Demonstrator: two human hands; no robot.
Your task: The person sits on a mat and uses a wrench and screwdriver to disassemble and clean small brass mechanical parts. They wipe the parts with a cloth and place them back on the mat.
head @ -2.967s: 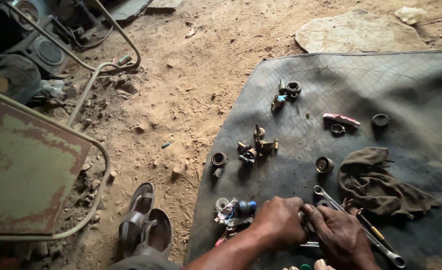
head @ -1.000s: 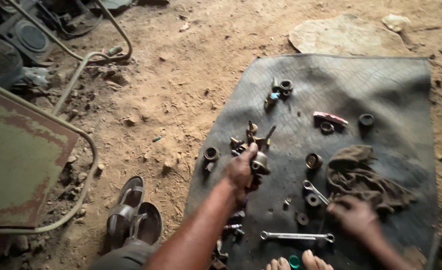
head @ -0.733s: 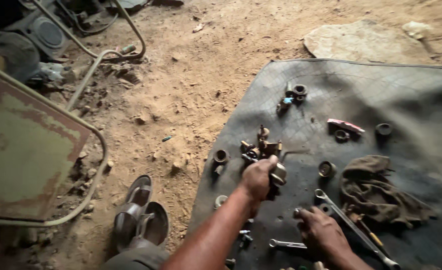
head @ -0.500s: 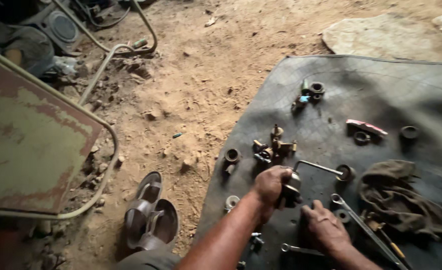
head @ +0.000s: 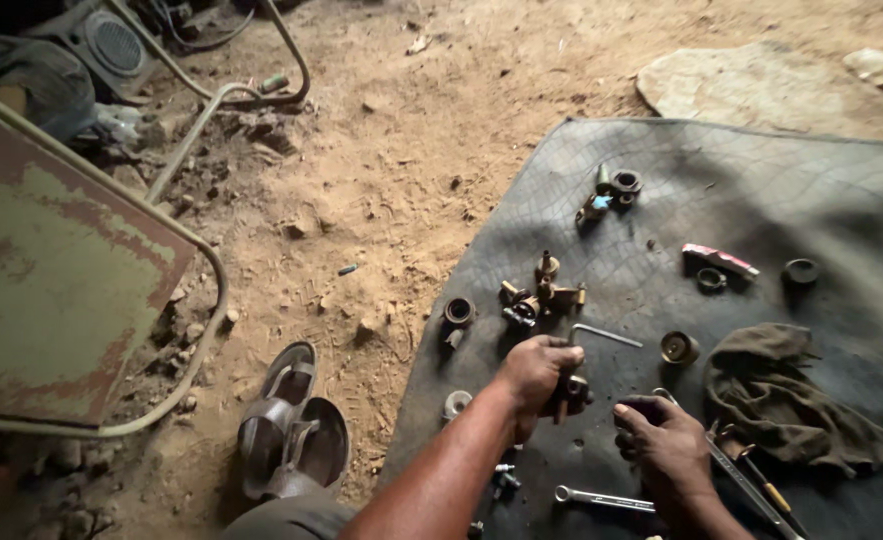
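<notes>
Nearest us, a combination spanner (head: pixel 602 497) lies flat on the dark rubber mat (head: pixel 812 215), just below the right hand. Our right hand (head: pixel 667 440) sits w/ wrist low and fingers curled in, grip clenched on a small dark part (head: pixel 644 409); what it is we can't tell. A long wrench (head: pixel 752 485) and a screwdriver (head: pixel 767 492) lie just beside that wrist, angled toward the bottom-right corner.

Left forearm runs up from bottom centre, slightly bent at the wrist. Left hand (head: pixel 537 372) is knuckles-up, grip clenched round a small metal fitting (head: pixel 573 389), w/ a bent hex key (head: pixel 602 334) sticking out above the fist, its short leg pointing right.

Right of that: a round bushing (head: pixel 679 347) and a crumpled brown rag (head: pixel 787 400). Off the mat's left edge, a pair of sandals (head: pixel 292 420) on the dirt.

Further on, a cluster of brass fittings (head: pixel 542 292), a dark ring (head: pixel 459 311) apart to the left, then more small parts (head: pixel 610 192) near the mat's far end. Rusty green metal panel (head: pixel 52 270) at far left.
</notes>
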